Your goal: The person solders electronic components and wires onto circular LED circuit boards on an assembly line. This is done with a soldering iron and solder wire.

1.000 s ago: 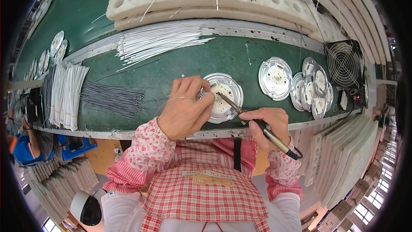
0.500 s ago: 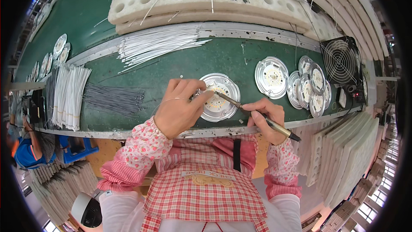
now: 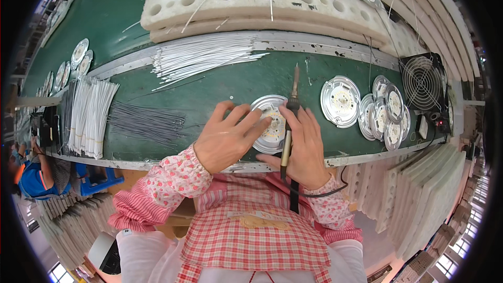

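Note:
A round silver lamp disc [image 3: 274,132] with a light circuit board in its middle lies on the green bench in front of me. My left hand [image 3: 228,139] rests over its left side, fingers spread and fingertips on or just above the board. Along the thumb side of my right hand [image 3: 306,152] lies a soldering iron [image 3: 286,147], tucked between thumb and index finger. Its tip points away from me, off the disc, while the other right fingers stretch out at the disc's right edge. The iron's cord loops below that hand.
White wires [image 3: 204,60] lie behind the disc; bundled white wires [image 3: 91,118] and dark wires [image 3: 149,121] lie left. Another disc [image 3: 340,101] and a disc pile [image 3: 378,115] sit right, near a fan [image 3: 422,82]. Foam boards [image 3: 262,8] stand behind a metal rail.
The soldering iron's tip has left the disc and swung to point away from me. My right hand has moved left and stretched its fingers; my left fingers have spread.

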Motion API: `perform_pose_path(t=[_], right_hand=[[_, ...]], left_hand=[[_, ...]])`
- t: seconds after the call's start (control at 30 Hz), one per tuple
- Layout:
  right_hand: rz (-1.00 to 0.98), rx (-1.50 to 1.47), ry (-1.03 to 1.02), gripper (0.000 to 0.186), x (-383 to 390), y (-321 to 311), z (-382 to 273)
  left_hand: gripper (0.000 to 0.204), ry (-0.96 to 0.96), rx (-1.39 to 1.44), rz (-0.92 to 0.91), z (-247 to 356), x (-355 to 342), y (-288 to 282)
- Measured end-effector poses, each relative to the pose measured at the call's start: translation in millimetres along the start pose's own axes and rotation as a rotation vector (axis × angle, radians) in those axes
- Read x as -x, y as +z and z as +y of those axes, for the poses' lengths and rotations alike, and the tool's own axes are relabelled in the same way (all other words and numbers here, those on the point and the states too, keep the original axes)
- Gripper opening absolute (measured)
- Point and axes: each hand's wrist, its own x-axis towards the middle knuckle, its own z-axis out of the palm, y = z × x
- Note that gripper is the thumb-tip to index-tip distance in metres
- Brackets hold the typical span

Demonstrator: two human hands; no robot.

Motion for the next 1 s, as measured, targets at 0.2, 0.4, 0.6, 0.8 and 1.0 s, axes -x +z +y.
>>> perform_pose_path(t=[0.2,0.4,0.6,0.8,1.0], right_hand=[[-0.006,-0.007,0.065,0.084,36,-13,-16],[-0.050,0.122,0.038,0.068,73,-24,-13],[0.044,-0.214,0.208,0.055,49,-45,-6],[0.170,-0.439,0.444,0.034,15,-37,5],[0.342,-0.699,0.740,0.034,4,-23,6]], left_hand=[[0.019,-0.285,0.137,0.255,-63,-49,15],[0.022,-0.293,0.132,0.268,-94,-62,23],[0.010,-0.315,0.152,0.179,-102,-52,15],[0.004,-0.336,0.586,0.424,-69,-65,-10],[0.013,-0.294,0.618,0.330,4,-58,-13]])
